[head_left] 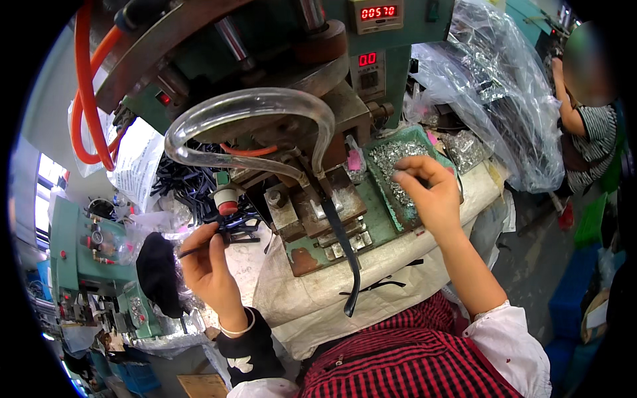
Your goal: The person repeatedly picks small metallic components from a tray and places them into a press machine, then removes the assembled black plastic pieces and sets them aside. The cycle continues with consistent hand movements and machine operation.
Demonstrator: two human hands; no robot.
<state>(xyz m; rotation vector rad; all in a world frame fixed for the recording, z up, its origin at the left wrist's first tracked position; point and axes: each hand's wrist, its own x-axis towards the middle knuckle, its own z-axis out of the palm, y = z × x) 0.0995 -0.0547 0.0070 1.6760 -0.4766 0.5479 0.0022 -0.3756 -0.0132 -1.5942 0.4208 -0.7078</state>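
Progress: mid-cycle, as judged from the layout. One black eyeglass arm (338, 240) is seated in the metal block (282, 212) at the front of the green press (406, 79). Its straight end lies in the block below the clear tube (249, 97); its curved end projects over the surface (292, 306) toward the operator. Whether this piece has been pressed cannot be told.

Left hand (213, 278): the grip pinches a dark strip (191, 252) between thumb and fingers, beside the red button (227, 207).

Right hand (438, 202): positioned over the green tray (393, 219) of small metal parts (401, 156). Thumb and forefinger are close together; whether this grip contains a part cannot be told.

Remaining: a heap of black pieces (182, 184) lies to the left of the block, and a few loose pieces (379, 286) lie on the cloth in front. The frame does not show which are finished; several pieces probably remain to be worked.
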